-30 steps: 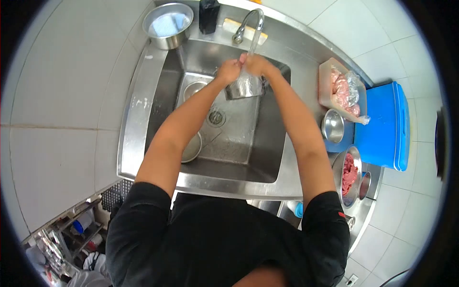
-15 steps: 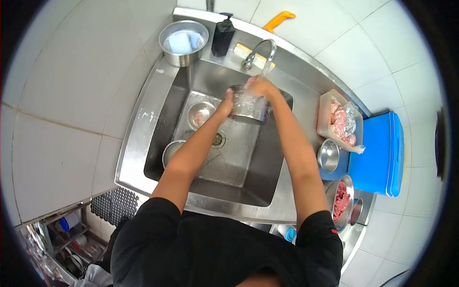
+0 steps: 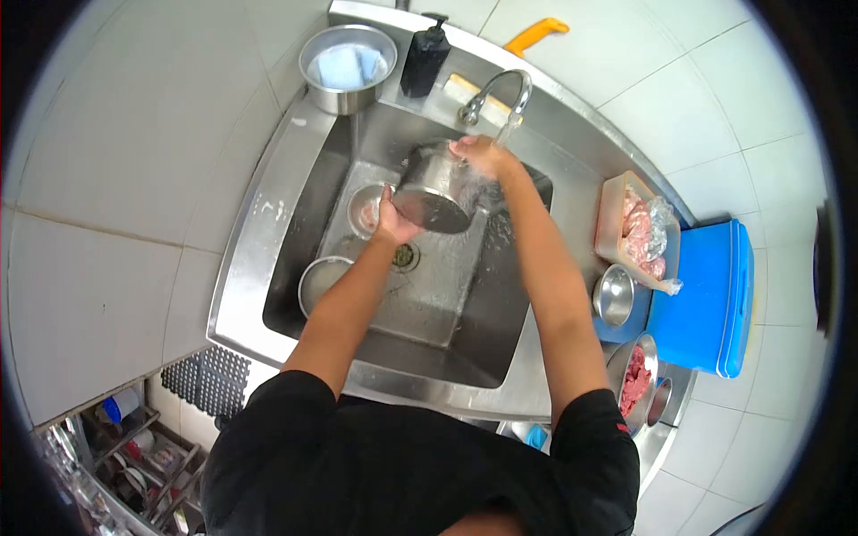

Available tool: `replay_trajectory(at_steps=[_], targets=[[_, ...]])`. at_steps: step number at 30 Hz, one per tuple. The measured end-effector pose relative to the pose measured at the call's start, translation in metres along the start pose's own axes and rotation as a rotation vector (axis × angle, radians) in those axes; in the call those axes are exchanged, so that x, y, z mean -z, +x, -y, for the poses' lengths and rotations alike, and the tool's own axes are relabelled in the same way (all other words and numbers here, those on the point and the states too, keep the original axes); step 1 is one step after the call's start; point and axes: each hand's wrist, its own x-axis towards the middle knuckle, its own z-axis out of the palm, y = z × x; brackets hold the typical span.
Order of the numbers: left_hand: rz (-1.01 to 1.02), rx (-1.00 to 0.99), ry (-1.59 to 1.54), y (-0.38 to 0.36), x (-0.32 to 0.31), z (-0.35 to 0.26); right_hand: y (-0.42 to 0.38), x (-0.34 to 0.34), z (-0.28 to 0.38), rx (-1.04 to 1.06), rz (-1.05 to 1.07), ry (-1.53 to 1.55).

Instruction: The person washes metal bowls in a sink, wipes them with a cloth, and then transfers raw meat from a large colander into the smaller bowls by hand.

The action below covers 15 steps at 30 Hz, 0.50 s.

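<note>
A round metal pot [image 3: 435, 189] is held tilted over the sink, its flat base facing toward me. My left hand [image 3: 394, 221] grips its lower left side, the thumb up along the wall. My right hand [image 3: 481, 155] is closed on the upper edge, close under the faucet [image 3: 517, 89]. Running water falls beside my right wrist and splashes off the pot. Beneath, in the sink basin [image 3: 429, 304], a small metal bowl [image 3: 361, 213] with pinkish bits sits behind my left hand. Another metal bowl [image 3: 315, 279] is partly covered by my left forearm.
A metal pot with blue cloths [image 3: 343, 98] and a black pump bottle [image 3: 425, 61] stand at the back rim. On the right are a tub of bagged meat [image 3: 617, 223], a small steel bowl [image 3: 614, 295], a bowl of red meat [image 3: 645, 357] and a blue cooler box [image 3: 702, 299].
The pot has turned over in my hands, so its base now faces me. My left hand has moved down and left to its lower side; water splashes more widely.
</note>
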Motion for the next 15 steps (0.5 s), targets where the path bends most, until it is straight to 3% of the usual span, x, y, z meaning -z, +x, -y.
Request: replay_trajectory(at_steps=[1, 2, 3, 4, 5, 6, 9, 11, 12, 14, 15], targets=[[-0.011, -0.232, -0.222, 0.007, 0.015, 0.017, -0.015, 0.002, 0.015, -0.055, 0.031, 0.102], [-0.036, -0.229, -0.230, 0.007, 0.017, 0.033, -0.026, 0.001, 0.025, -0.112, 0.061, 0.204], [-0.115, -0.343, -0.342, 0.006, 0.011, 0.045, -0.025, -0.003, 0.025, -0.266, 0.171, 0.386], [-0.191, -0.461, -0.453, 0.007, 0.004, 0.054, -0.025, -0.013, 0.021, -0.275, 0.184, 0.390], [-0.022, -0.389, -0.585, 0.011, -0.001, 0.060, -0.027, -0.024, 0.018, -0.302, 0.137, 0.556], [-0.028, -0.395, -0.590, 0.016, -0.009, 0.066, -0.026, -0.030, 0.016, -0.324, 0.084, 0.719], [-0.011, -0.517, -0.470, 0.021, -0.027, 0.064, -0.032, -0.026, 0.020, -0.321, 0.282, 0.526], [-0.316, 0.035, -0.755, 0.011, -0.042, 0.046, -0.001, -0.035, -0.019, -0.219, 0.343, 0.271], [-0.320, 0.032, -0.743, 0.004, -0.043, 0.038, 0.013, -0.036, -0.036, -0.213, 0.340, 0.282], [-0.360, 0.238, -0.726, -0.010, -0.042, 0.026, 0.015, -0.026, -0.065, 0.280, 0.423, -0.042], [-0.410, 0.233, -0.653, -0.014, -0.044, 0.023, -0.050, -0.009, 0.020, -0.282, 0.320, 0.217]])
